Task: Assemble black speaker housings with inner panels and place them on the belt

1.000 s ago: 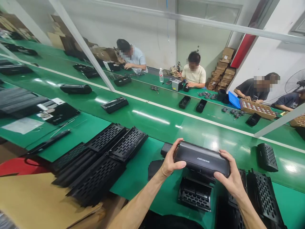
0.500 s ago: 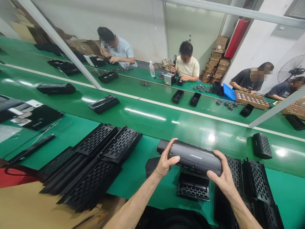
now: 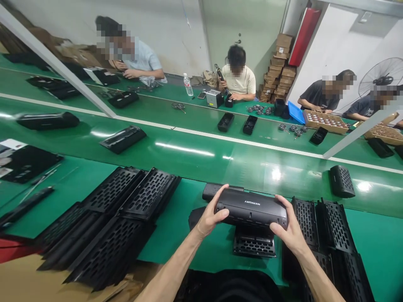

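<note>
Between my two hands is a black speaker housing (image 3: 252, 208), its white MERKURY lettering facing up. My left hand (image 3: 211, 216) grips one end, thumb on the near side. The other end is held by my right hand (image 3: 288, 226), fingers over the far edge. Below it, a perforated black panel (image 3: 254, 246) lies on the green bench, partly covered. Another black housing (image 3: 209, 191) sits just behind my left hand, and a dark piece (image 3: 195, 218) shows beside my left wrist.
Stacked perforated black panels (image 3: 143, 195) lie to the left, more panels (image 3: 338, 222) to the right. Beyond runs a green conveyor (image 3: 189, 161) carrying housings (image 3: 122, 139). Co-workers (image 3: 239, 77) sit across it, near speaker drivers (image 3: 260, 110) and a cardboard tray (image 3: 325, 121). Slanted white posts (image 3: 63, 63) cross the view.
The speaker housing has shifted slightly left in view and its lettered face has turned a little. Both hands keep hold. The background has slid left and slightly up as my head moved.
</note>
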`<control>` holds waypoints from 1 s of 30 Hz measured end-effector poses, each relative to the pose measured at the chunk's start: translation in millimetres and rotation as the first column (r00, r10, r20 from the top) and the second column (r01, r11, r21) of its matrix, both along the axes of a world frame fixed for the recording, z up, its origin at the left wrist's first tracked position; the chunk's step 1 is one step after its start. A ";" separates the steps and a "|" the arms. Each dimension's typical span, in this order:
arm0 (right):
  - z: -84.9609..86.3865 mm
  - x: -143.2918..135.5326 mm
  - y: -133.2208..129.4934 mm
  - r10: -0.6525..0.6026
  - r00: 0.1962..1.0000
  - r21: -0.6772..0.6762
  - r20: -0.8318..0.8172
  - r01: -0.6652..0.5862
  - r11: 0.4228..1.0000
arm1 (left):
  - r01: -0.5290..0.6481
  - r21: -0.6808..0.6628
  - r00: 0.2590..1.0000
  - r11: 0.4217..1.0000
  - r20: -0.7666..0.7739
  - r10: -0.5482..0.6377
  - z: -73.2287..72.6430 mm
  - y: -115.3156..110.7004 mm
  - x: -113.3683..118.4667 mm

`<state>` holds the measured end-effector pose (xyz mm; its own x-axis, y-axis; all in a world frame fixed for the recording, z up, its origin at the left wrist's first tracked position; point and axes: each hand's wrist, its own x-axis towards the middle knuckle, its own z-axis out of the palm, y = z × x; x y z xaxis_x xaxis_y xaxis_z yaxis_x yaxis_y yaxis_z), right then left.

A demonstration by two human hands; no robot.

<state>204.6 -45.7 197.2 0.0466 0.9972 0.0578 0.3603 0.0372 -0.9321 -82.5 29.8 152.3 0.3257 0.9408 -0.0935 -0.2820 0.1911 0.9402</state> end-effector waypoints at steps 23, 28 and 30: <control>-43.9 -8.2 -29.6 -0.422 0.769 -0.582 -0.481 0.080 0.809 | -0.018 -0.417 0.999 0.909 -0.053 -0.005 -12.0 -38.0 7.7; -33.0 -9.2 -35.4 -0.467 0.713 -0.617 -0.522 0.063 0.785 | 0.087 -0.363 0.993 0.928 -0.045 -0.111 -7.6 -44.1 0.1; -31.4 -9.8 -39.8 -0.445 0.708 -0.575 -0.548 0.068 0.816 | 0.071 -0.267 0.987 0.961 -0.122 -0.107 -6.7 -44.5 0.7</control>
<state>194.8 -85.5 165.8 0.1416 0.8140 -0.5634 -0.3976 -0.4744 -0.7854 -81.8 -14.7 145.6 0.3743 0.8457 -0.3805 -0.1274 0.4533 0.8822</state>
